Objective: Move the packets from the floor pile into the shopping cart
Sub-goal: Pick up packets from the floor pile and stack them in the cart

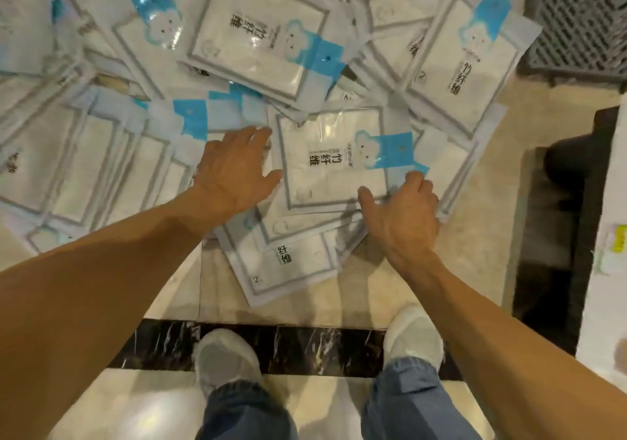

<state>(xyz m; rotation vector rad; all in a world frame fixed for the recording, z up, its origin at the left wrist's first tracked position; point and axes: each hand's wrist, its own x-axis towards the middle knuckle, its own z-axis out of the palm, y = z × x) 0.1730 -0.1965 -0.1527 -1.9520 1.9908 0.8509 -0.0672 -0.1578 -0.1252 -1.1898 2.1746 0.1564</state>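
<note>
1. Right hand (403,215) curls round the near right corner of the top packet (334,158), thumb spread wide.
2. Left hand (234,171) lies flat, fingers straight, touching that packet's left edge.
3. The pile (135,154) spreads beyond both hands.

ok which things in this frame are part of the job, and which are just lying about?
Job:
- packet pile on the floor
- top packet between the hands
- left hand, flat at its edge
- right hand, gripping its corner

Lying about:
- dark grid crate
- black marble strip
- shoes
</note>
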